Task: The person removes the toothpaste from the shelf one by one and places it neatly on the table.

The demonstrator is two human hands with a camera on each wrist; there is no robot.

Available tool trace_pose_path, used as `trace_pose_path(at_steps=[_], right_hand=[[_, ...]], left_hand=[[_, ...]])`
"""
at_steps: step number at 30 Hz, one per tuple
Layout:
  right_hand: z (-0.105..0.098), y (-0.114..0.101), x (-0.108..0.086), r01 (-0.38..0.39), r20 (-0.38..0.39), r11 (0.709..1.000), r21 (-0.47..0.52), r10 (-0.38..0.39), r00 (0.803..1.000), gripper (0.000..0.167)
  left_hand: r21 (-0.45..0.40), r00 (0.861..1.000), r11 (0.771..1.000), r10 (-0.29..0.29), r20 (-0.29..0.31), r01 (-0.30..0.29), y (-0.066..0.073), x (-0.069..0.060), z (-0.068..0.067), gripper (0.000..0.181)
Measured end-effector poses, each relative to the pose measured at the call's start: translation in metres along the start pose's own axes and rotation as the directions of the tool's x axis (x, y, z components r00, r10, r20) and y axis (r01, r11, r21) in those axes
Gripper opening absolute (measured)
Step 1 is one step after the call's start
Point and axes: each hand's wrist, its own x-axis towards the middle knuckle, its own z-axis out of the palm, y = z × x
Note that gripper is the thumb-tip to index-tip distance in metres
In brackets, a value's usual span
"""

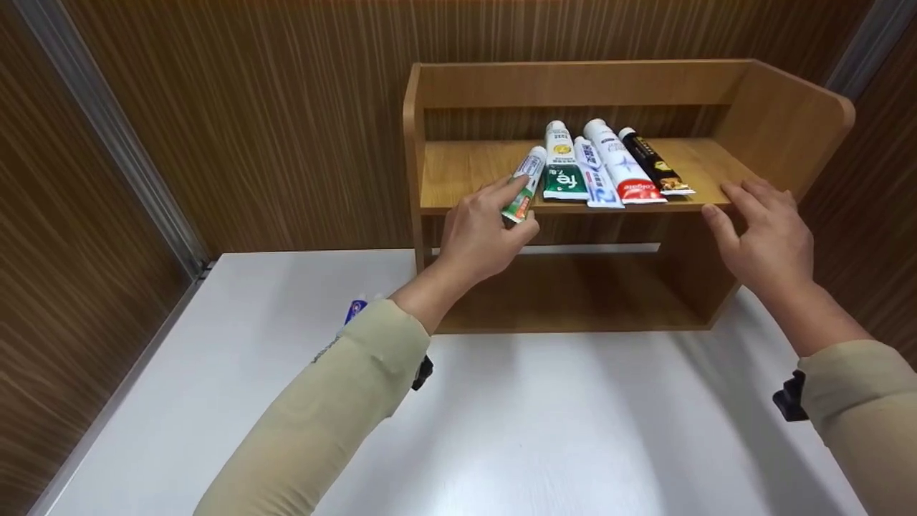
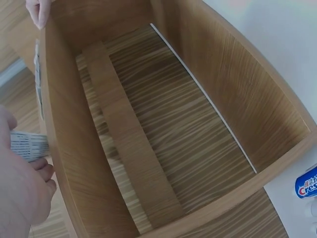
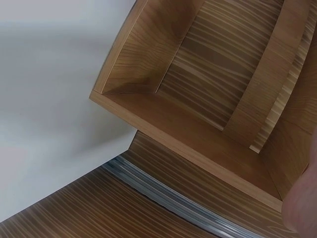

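My left hand (image 1: 481,233) pinches a small toothpaste tube (image 1: 529,175) with a green and orange end, at the front edge of the upper shelf. In the left wrist view that tube (image 2: 29,145) shows its printed side between thumb and fingers. Beside it on the shelf lie a white and green tube (image 1: 564,168), a slim white and blue tube (image 1: 598,175), a white and red Colgate tube (image 1: 627,165) and a black tube (image 1: 653,163). My right hand (image 1: 770,233) rests on the shelf's front edge at the right, holding no tube.
The wooden two-level rack (image 1: 573,292) stands on a white table (image 1: 559,416) against wood-grain panels. A blue Crest tube (image 2: 307,183) lies on the table left of the rack, partly hidden by my left forearm in the head view. A metal strip (image 1: 114,136) runs along the left corner.
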Motion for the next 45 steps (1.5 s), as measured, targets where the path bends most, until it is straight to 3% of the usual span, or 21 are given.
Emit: trace_pose_path(at_steps=[14,20,27,35,45], right_hand=[[0.002,0.001,-0.001,0.045,-0.055,0.999,0.005,-0.044,0.997,0.063],[0.000,0.001,-0.001,0.026,-0.024,1.000,-0.005,-0.026,0.999,0.065],[0.000,0.001,-0.001,0.025,-0.013,1.000,-0.002,-0.025,1.000,0.066],[0.000,0.001,0.000,0.017,-0.007,1.000,0.000,-0.017,1.000,0.066],[0.001,0.000,0.000,0.034,-0.031,0.999,-0.002,-0.034,0.999,0.064]], left_hand=[[-0.146,0.994,0.983,0.109,-0.021,-0.111,0.002,-0.015,-0.017,0.056],[-0.198,0.991,0.971,0.129,-0.047,-0.136,0.003,-0.023,-0.022,0.056],[-0.282,0.996,0.956,0.075,-0.046,-0.086,-0.002,-0.036,-0.028,0.057],[-0.448,1.000,0.894,-0.002,-0.025,-0.010,-0.005,-0.047,-0.036,0.060],[-0.500,0.999,0.866,0.003,-0.045,-0.025,-0.002,-0.062,-0.047,0.059]])
